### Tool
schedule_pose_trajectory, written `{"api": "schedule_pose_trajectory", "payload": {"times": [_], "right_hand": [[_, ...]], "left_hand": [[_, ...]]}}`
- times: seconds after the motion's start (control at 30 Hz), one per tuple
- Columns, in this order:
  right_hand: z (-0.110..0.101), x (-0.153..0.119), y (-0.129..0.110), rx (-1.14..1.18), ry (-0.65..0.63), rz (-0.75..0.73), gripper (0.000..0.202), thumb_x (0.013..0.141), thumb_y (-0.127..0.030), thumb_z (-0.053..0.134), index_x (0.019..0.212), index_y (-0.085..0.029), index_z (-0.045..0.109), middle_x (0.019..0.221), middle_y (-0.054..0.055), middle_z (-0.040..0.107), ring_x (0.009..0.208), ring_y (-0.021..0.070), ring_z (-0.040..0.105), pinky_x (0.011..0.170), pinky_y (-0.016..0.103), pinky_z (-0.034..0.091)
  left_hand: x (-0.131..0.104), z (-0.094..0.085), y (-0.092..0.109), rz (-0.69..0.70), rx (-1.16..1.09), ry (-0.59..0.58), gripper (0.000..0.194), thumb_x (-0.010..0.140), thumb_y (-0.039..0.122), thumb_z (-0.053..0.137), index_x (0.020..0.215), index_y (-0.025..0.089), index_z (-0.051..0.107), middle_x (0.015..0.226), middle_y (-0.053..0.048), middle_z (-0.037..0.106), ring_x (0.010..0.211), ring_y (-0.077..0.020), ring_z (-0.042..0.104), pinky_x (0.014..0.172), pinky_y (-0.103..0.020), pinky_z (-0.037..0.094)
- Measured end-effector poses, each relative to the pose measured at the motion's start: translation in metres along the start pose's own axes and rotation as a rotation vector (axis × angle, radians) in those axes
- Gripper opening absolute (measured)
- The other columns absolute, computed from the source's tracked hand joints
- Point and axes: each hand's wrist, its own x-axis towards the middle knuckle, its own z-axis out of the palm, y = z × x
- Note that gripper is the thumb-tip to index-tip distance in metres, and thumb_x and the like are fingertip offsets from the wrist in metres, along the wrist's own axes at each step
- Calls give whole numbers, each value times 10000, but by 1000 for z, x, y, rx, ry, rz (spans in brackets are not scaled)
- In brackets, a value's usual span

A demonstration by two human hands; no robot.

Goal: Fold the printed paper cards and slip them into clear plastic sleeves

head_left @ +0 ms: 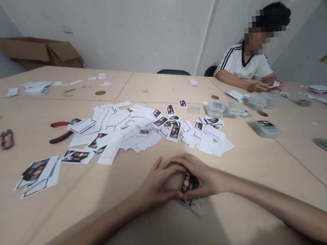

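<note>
A small clear plastic box (197, 206) with a black printed card (189, 184) on its top lies near the table's front edge. My left hand (156, 182) curves round its left side, the thumb pressed at the card's lower left edge. From the right, my right hand (206, 175) closes over the box, with its thumb meeting the left thumb and its fingers overlapping the left fingers at the far side. Part of the box is hidden beneath the hands. Beyond them spreads a loose heap of printed paper cards (133, 128), some showing black pictures and others blank white.
Red-handled pliers (61, 132) lie partly under the heap. Cards (39, 174) are piled at left. Stacked clear boxes (265, 129) stand at right, with more boxes (215, 108) farther back. A person (249, 62) across the table handles cards. A cardboard box (39, 51) stands behind.
</note>
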Motion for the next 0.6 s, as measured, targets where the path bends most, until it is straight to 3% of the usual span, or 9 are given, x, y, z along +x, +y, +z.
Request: {"api": "schedule_pose_trajectory", "payload": {"times": [0.3, 0.6], "right_hand": [[3, 0, -5, -57, -24, 80, 890, 543, -488, 658, 1282, -246, 223, 1258, 65, 324, 1143, 234, 280, 935, 379, 254], [1, 1, -6, -92, -80, 86, 953, 496, -442, 686, 1293, -236, 205, 1292, 58, 297, 1164, 242, 254, 966, 381, 210]], "left_hand": [[-1, -2, 5, 44, 62, 10, 414, 705, 342, 574, 1106, 330, 472, 1231, 25, 438, 1158, -227, 326, 1005, -476, 104], [-1, -2, 5, -3, 12, 16, 420, 697, 412, 566, 1095, 304, 485, 1246, 0, 426, 1183, -232, 302, 1011, -499, 61]]}}
